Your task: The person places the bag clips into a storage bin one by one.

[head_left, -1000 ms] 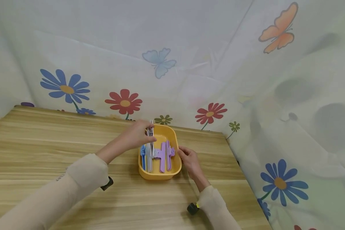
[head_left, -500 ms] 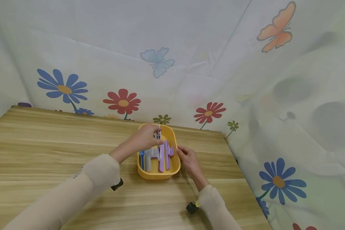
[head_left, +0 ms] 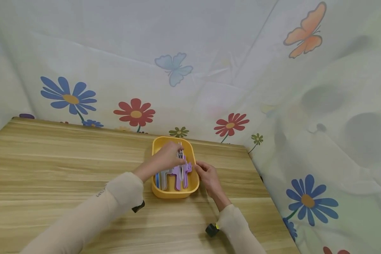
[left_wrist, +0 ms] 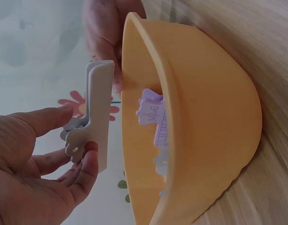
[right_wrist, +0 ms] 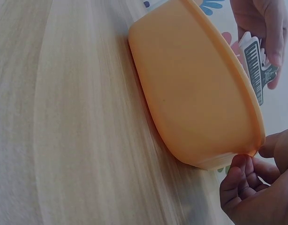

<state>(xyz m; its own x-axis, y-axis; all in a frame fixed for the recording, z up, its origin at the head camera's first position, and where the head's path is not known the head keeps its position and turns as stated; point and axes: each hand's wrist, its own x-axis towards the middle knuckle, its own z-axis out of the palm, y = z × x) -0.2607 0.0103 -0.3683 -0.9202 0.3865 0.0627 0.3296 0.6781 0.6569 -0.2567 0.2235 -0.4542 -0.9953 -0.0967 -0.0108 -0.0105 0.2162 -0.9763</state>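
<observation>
Going left to right across the head view: the wooden table (head_left: 50,169) takes up the whole left side, and a beige sleeve (head_left: 92,215) comes up from about 7 o'clock toward the middle. The left hand (head_left: 168,158) is over the yellow tub (head_left: 174,192), and it's pinching a grey-white clip (left_wrist: 99,122) between thumb and fingers, fingers curled round the clip's handle end. From the left wrist camera you can see the clip is held above the tub's rim, not down inside it, with its long flat part running alongside the tub's opening. It sits right at the fingertips, sticking out past them toward 12 o'clock in that view. Inside the tub there are purple clips (head_left: 181,174) lying side by side, and at roughly 9 o'clock from them a blue clip (head_left: 157,180) against the left wall, partly hidden by the hand. Then on the right the right hand (head_left: 207,176) is at the tub's 3 o'clock edge, fingertips loosely bent and touching the rim; the right wrist view shows the fingers (right_wrist: 238,183) against the tub's lip, not wrapped around anything. Behind it all hangs a flower-and-butterfly curtain (head_left: 273,88).
</observation>
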